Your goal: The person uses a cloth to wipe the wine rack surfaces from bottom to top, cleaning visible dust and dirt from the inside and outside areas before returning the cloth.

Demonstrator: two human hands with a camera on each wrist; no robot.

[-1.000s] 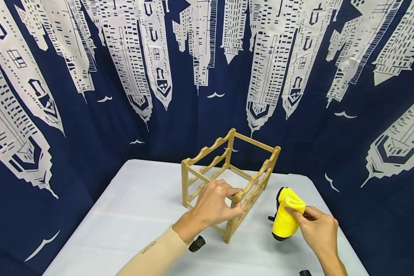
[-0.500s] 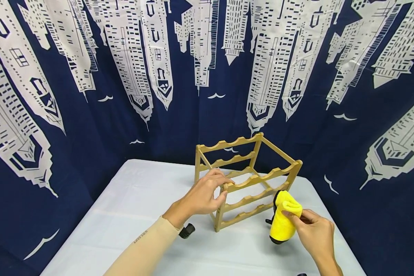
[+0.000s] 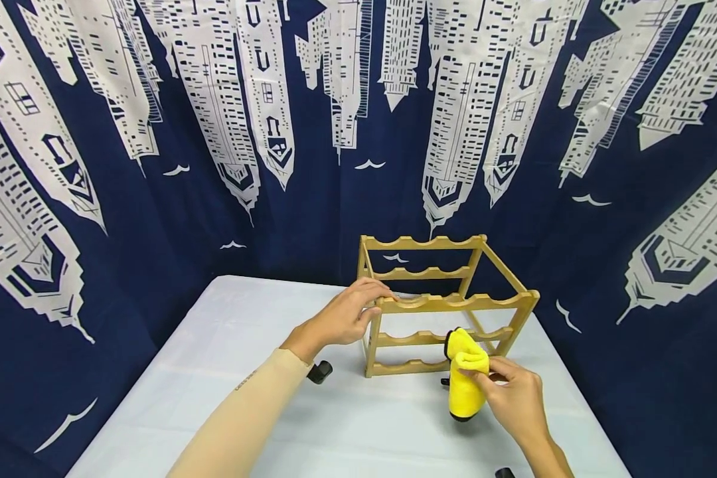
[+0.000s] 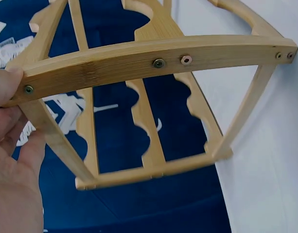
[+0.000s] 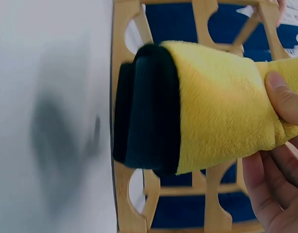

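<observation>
A light wooden wine rack [image 3: 454, 304] with scalloped rails stands on the white-covered table, its long side facing me. At its near left top corner, my left hand [image 3: 343, 315] grips the frame. In the left wrist view, the thumb and fingers of that hand [image 4: 15, 179] lie around the corner, beside an end bar with bolts [image 4: 124, 60]. My right hand [image 3: 516, 395] pinches a folded yellow cloth [image 3: 467, 388] with dark edging between thumb and fingers. The cloth [image 5: 221, 107] hangs in front of the rack's right half and overlaps the lower rails in view.
The white table cover [image 3: 215, 411] stretches left and in front of the rack. Behind the table hangs a navy curtain [image 3: 311, 219] printed with white buildings. Small black pieces [image 3: 319, 372] show beneath the left wrist, and another black piece [image 3: 504, 473] at the bottom edge.
The rack has turned from end-on to long side facing me, its far end swinging right, with my left hand on its corner. My right hand and the cloth have shifted slightly left.
</observation>
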